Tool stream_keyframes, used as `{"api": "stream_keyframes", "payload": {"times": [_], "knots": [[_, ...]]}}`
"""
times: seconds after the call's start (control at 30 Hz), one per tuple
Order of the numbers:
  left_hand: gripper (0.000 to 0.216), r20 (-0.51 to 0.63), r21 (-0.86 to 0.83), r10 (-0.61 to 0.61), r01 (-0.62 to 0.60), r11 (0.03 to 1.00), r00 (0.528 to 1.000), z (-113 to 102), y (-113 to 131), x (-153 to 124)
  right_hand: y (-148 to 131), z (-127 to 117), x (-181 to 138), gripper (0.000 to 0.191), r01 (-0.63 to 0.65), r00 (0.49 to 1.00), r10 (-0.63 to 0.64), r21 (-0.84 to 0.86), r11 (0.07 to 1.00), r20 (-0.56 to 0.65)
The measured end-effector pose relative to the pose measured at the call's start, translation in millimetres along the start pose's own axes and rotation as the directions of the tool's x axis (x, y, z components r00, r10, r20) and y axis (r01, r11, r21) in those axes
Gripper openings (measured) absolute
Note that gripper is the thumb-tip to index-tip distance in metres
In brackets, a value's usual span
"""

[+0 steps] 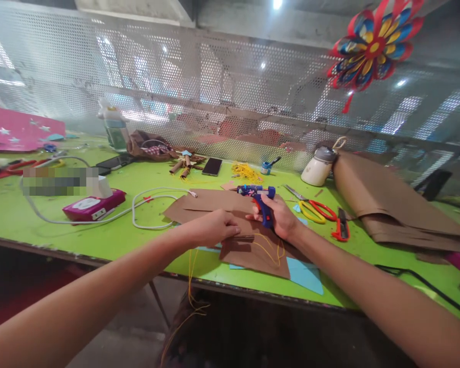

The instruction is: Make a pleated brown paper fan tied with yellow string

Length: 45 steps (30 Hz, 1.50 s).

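My right hand (279,217) is wrapped around the handle of a blue hot glue gun (267,209), its nozzle pointing left over brown paper. My left hand (214,228) is closed, thumb and fingers pinching the left end of a narrow brown paper strip (246,238). Beneath both hands lie sheets of brown paper (210,201), with light blue paper (306,276) showing under the near edge. A thin yellow string (266,249) loops across the brown paper. More yellow string (191,278) hangs over the table's front edge.
Yellow-and-red scissors (312,210) and a red utility knife (342,227) lie to the right, beside a large folded brown paper (398,199). A white cable (136,214) curls left near a purple tissue box (95,204). Behind are a phone (212,166) and a white jug (315,168).
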State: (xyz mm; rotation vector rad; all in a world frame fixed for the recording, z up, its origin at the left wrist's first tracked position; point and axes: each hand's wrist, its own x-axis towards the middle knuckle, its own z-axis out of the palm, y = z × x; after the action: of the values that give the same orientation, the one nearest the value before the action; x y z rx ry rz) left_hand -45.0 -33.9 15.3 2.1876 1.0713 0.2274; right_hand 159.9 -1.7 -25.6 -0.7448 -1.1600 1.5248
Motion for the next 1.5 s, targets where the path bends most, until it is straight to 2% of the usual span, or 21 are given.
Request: {"api": "stream_keyframes", "payload": {"times": [0.13, 0.27, 0.4, 0.5, 0.57, 0.6, 0.7, 0.8, 0.97, 1.13, 1.37, 1.5], "knots": [[0.037, -0.004, -0.117, 0.008, -0.008, 0.993, 1.0, -4, 1, 5, 7, 8, 14, 0.026, -0.018, 1.0, 0.018, 0.025, 1.0, 0.009], [0.035, 0.071, -0.28, -0.058, 0.076, 0.957, 0.996, -5, -2, 18, 4, 10, 17, 0.029, -0.017, 1.0, 0.017, -0.001, 1.0, 0.012], [0.035, 0.152, -0.437, -0.11, 0.167, 0.884, 0.982, -6, -11, 25, -24, 3, 6, 0.029, 0.086, 0.996, -0.086, -0.096, 0.992, 0.005], [0.033, 0.2, -0.498, -0.12, 0.207, 0.842, 0.972, -8, -18, 27, -53, -7, -20, 0.029, 0.185, 0.982, -0.187, -0.266, 0.946, 0.018], [0.031, 0.208, -0.533, -0.116, 0.212, 0.819, 0.971, -8, -21, 29, -69, -13, -45, 0.029, 0.203, 0.977, -0.21, -0.443, 0.874, 0.034], [0.031, 0.208, -0.551, -0.113, 0.212, 0.807, 0.972, -8, -22, 29, -74, -16, -57, 0.03, 0.203, 0.976, -0.215, -0.556, 0.806, 0.044], [0.031, 0.212, -0.594, -0.107, 0.215, 0.775, 0.971, -7, -24, 30, -75, -21, -91, 0.021, 0.181, 0.977, -0.192, -0.845, 0.503, 0.095], [0.03, 0.223, -0.615, -0.127, 0.241, 0.751, 0.966, -6, -25, 30, -62, -22, -108, 0.015, 0.245, 0.959, -0.219, -0.915, 0.321, 0.18], [0.029, 0.221, -0.611, -0.157, 0.262, 0.747, 0.963, -5, -28, 32, -43, -22, -106, 0.03, 0.323, 0.932, -0.238, -0.925, 0.2, 0.274], [0.025, 0.175, -0.614, -0.155, 0.231, 0.755, 0.972, -3, -31, 35, -36, -27, -101, 0.032, 0.317, 0.942, -0.17, -0.932, 0.176, 0.289], [0.028, 0.138, -0.567, -0.127, 0.184, 0.803, 0.982, -4, -24, 30, -30, -31, -101, 0.031, 0.303, 0.933, -0.252, -0.937, 0.171, 0.255], [0.028, 0.114, -0.546, -0.138, 0.178, 0.819, 0.984, -3, -23, 30, -30, -30, -102, 0.023, 0.277, 0.937, -0.276, -0.938, 0.207, 0.215]]}}
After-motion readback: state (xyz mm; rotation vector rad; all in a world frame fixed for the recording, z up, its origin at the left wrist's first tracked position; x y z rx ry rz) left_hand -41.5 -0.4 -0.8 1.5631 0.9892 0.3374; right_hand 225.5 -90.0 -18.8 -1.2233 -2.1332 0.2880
